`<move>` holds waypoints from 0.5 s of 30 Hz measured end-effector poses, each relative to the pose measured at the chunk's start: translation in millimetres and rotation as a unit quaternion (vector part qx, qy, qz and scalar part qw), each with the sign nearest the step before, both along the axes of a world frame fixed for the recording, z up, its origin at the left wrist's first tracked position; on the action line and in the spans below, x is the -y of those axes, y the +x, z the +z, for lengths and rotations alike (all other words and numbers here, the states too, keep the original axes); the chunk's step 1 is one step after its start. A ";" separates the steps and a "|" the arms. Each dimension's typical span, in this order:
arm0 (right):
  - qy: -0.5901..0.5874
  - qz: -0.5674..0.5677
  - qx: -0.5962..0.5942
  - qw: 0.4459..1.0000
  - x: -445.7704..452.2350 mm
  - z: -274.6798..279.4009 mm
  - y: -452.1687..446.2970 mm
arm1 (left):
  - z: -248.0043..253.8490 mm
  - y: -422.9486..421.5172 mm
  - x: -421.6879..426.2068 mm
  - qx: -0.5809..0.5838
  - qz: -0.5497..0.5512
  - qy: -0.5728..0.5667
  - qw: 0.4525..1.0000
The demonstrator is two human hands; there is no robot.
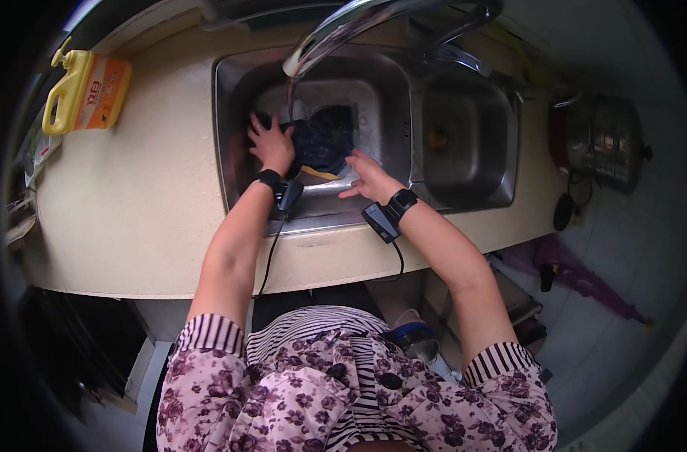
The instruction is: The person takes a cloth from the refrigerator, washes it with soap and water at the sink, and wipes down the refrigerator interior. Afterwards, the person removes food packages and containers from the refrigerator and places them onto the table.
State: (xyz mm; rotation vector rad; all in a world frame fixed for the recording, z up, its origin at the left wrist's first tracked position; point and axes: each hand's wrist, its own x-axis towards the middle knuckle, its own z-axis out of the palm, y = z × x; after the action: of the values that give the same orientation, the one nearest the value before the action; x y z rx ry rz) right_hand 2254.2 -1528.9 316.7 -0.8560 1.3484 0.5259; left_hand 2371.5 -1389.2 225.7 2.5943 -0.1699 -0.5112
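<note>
A dark blue cloth (322, 143) with a strip of yellow at its lower edge lies wet and bunched in the left basin of the steel sink (394, 98). Water runs onto it from the chrome tap (307, 59). My left hand (272, 145) is spread at the cloth's left side, fingers apart; whether it presses on the fabric is hard to tell. Just right of the cloth, my right hand (369, 175) hovers with its fingers apart and nothing in them. Each wrist wears a black band with a small cabled device.
Over the basins arches the tap's neck. A yellow jug with an orange label (96, 92) stands on the cream counter (132, 203) at left. The smaller right basin (464, 169) has a drain. A metal pot (603, 143) is at the far right.
</note>
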 end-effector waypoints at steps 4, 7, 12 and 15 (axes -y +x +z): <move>-0.005 -0.054 0.009 0.999 -3.3 -8.0 9.8 | 21.9 -20.4 31.2 -0.121 -0.069 0.006 0.990; 0.070 -0.091 0.001 0.993 -0.8 -17.5 13.9 | -21.9 -41.5 42.1 -0.124 -0.111 -0.269 0.949; 0.086 -0.116 0.059 0.988 2.4 -4.7 20.4 | 48.3 -58.1 47.7 -0.251 0.005 -0.512 0.822; 0.054 -0.132 0.076 0.987 2.9 -0.5 25.7 | 81.4 -58.0 41.0 -0.290 0.039 -0.543 0.787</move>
State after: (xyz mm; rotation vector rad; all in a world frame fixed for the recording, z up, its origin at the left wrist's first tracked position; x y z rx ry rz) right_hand 2279.9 -1531.8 316.2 -0.6039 1.2569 0.3163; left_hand 2313.6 -1430.1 307.2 1.2400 -0.0939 -0.8348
